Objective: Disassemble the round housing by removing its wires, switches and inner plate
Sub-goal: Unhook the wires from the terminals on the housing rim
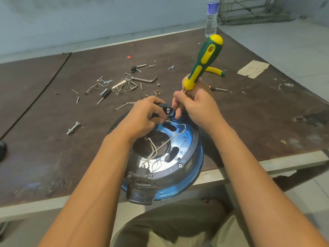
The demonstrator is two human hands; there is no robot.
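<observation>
So the round blue metal housing with the black plastic rim [188, 163] sits right at the near edge of the dark brown worktable [53, 148], hanging partly over it toward the person's lap. My guess is that keeps the open side tipped up where they can see into it.

Inside, the shiny blue inner plate with the oval slots [179, 139] is still in. The thin white wires [160, 145] loop across it from a black plastic connector block [142, 184] at 7 o'clock up to a small black switch terminal [168, 110] at 12 o'clock on the rim.

That's where both hands are. The left hand [142, 116] has its fingers curled in, pinching a wire end next to the terminal, probably to keep it taut and out of the way. The right hand [197, 106] is wrapped round the bottom of the green and yellow screwdriver [204, 59], thumb and forefinger low on the shaft to steer the tip. I can't see the tip itself, fingers block it.

Looks like early-to-mid job: wires, switch and plate all still attached.

Further out, at 10 to 11 o'clock, there's a scatter of loose screws and steel hex keys [130, 84], parked clear of the work. A bolt with a nut [73, 128] lies at 9. A clear plastic water bottle [211, 16] stands way off at 1 o'clock, and there's a cardboard scrap [252, 68] at 2.
</observation>
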